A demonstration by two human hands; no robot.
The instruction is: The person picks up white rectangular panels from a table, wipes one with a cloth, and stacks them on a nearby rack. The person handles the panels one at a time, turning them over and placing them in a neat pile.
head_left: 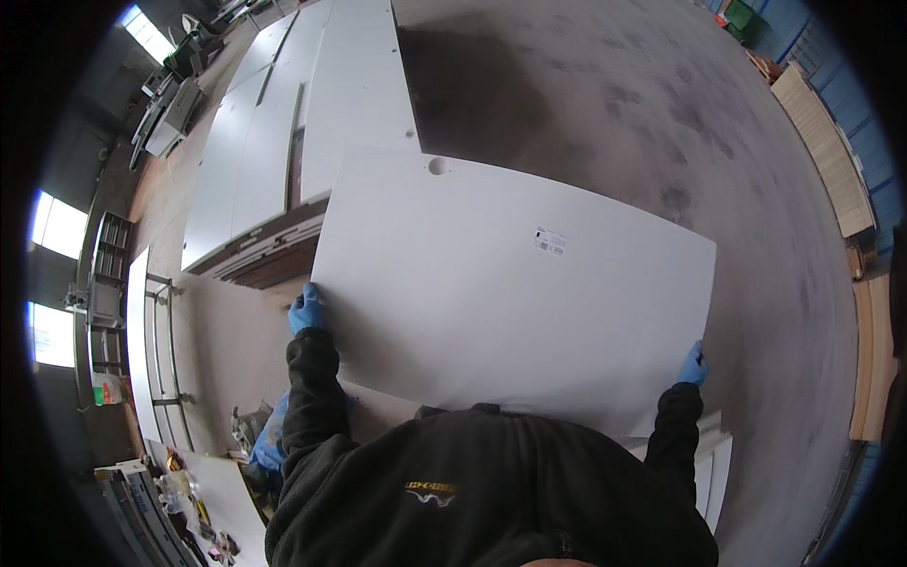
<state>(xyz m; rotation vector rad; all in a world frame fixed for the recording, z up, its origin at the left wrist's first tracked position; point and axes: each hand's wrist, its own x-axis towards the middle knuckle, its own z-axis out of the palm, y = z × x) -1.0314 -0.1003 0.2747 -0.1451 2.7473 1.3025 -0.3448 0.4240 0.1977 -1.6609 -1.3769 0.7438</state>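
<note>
A large white panel [472, 293] lies flat across the front of my body, with a printed label [551, 241] on its face and a round recess [437, 166] close to its far edge. My left hand [306, 310], in a blue glove, grips the panel's left edge. On the opposite edge, my right hand [694, 365], gloved the same way, is closed round the panel. The thumbs and fingertips are partly hidden. Past the panel's far left corner, a stack of white boards [350, 104] shows brown layers along its near side.
At left, a metal-framed rack [165, 350] carries a white board. Tools lie on a white table [231, 491] at the lower left, near a blue bag [271, 437]. More white panels [715, 472] stand by my right side. Wooden boards [827, 151] line the right wall.
</note>
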